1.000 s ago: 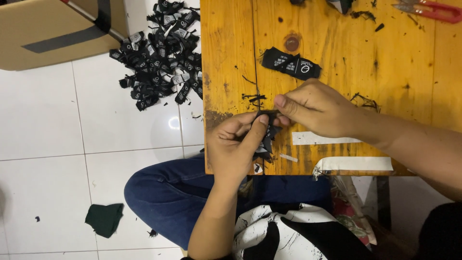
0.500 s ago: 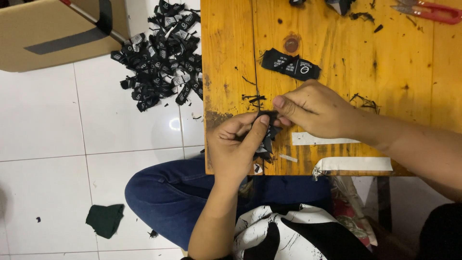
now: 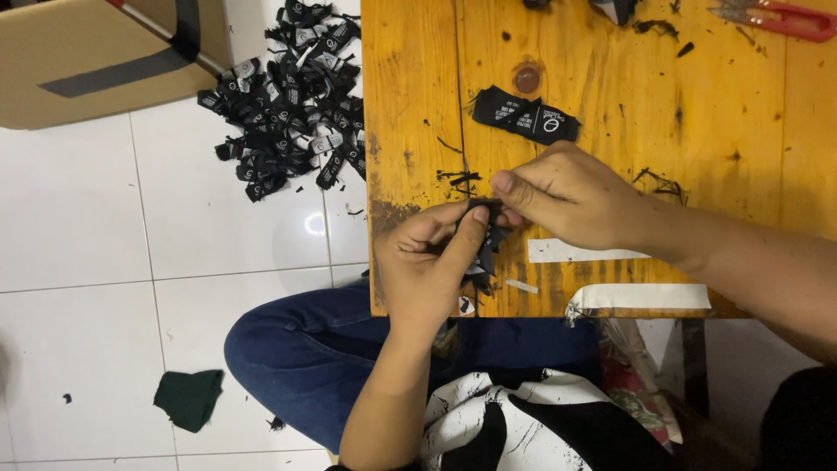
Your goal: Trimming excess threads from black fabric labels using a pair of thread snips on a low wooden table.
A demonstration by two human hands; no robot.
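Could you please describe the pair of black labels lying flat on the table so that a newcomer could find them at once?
Start at the orange wooden table and find the dark round knot in its grain. Just below the knot, above the right hand, lie the flat black labels. Unlike the loose heap of labels on the white floor, they rest alone on the wood.

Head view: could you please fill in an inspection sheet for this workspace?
Surface: orange wooden table, scratched, with two white tape strips near its front edge.
Job's things: small bunch of black fabric labels pinched between left hand and right hand; folded black labels lying above them.
Clutter: black thread scraps; red snips at the top right corner.
Grip: both hands closed on the bunch.
Cables: nothing seen.
Surroundings: white tiled floor, label pile, cardboard box, green cloth.
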